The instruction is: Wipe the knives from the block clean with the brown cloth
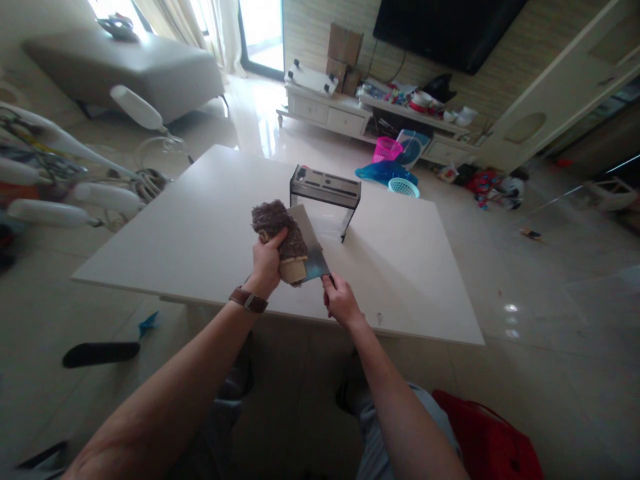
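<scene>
My left hand (267,263) is closed around a fuzzy brown-grey cloth (290,237), with a beige patch showing at its lower end. This cloth lies against the broad blade of a cleaver (316,260), covering part of it. My right hand (343,299) grips the cleaver's dark handle, its fingers wrapped round it. Blade and cloth are held above the white table (400,267), near its front edge. Just beyond them stands a knife rack (327,187) with a slotted metal top and clear sides.
White lamp arms (110,198) stand close to the table's left side. Behind the table are a teal basket (403,188), a blue plastic bag (385,173) and a pink basket (387,149). A red bag (490,433) rests on the floor at lower right.
</scene>
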